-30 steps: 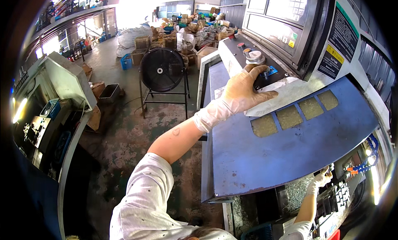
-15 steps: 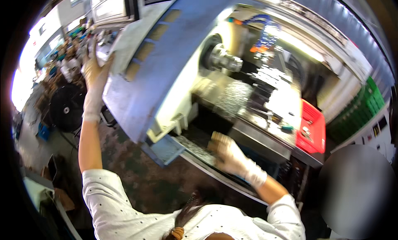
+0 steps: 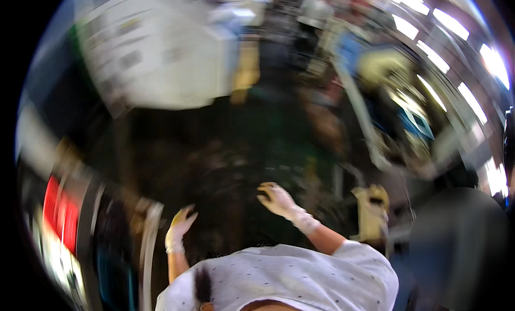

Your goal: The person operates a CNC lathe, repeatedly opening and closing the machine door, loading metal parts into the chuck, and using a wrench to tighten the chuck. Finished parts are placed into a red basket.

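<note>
Heavy blur. Left hand [image 3: 178, 225] gloved, fingers spread, empty; right hand [image 3: 279, 199] gloved, loosely spread, empty, above dark floor [image 3: 225, 166].

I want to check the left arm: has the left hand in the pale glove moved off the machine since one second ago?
Yes. The left hand in the pale glove now hangs low and free beside the white dotted shirt, no longer up on the machine; the blur hides finer detail.
</note>
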Available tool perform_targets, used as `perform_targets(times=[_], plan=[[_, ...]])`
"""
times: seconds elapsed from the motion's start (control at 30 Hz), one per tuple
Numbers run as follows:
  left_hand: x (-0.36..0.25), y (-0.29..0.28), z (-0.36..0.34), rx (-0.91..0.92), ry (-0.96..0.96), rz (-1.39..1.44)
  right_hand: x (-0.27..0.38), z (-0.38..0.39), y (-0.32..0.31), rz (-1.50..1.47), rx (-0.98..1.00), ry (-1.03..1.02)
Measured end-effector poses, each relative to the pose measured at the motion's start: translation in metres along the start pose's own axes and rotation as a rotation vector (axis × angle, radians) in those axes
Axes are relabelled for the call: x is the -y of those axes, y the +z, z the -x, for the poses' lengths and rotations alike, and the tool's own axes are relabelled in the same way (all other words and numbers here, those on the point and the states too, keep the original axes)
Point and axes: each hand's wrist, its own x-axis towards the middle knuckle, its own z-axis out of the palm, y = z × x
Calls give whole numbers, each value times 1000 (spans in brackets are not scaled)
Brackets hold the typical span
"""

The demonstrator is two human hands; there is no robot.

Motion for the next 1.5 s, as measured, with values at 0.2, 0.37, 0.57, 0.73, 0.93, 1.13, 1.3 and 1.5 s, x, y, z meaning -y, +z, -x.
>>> perform_targets(times=[0.2, 0.37, 0.57, 0.73, 0.93, 1.13, 1.3, 1.5], plan=[[73, 135, -109, 426, -267, -30, -115, 55, -84, -85, -352, 438], [109, 166, -169, 513, -455, -237, -206, 17, -85, -140, -494, 653], [24, 186, -376, 432, -221, -403, -302, -89, -100, -97, -584, 651], [-210, 242, -551, 300, 259, -136, -370, -144, -161, -35, -741, 593], [-424, 313, -649, 230, 934, 128, -511, -160, -216, -80, -807, 910], [-476, 356, -716, 157, 950, 18, -647, -286, -316, -42, -972, 797], [-543, 366, -776, 107, 1002, 82, -718, -380, -381, 341, -1369, 670], [-652, 425, -835, -8, 1252, 262, -744, -409, -376, 285, -1411, 626]])
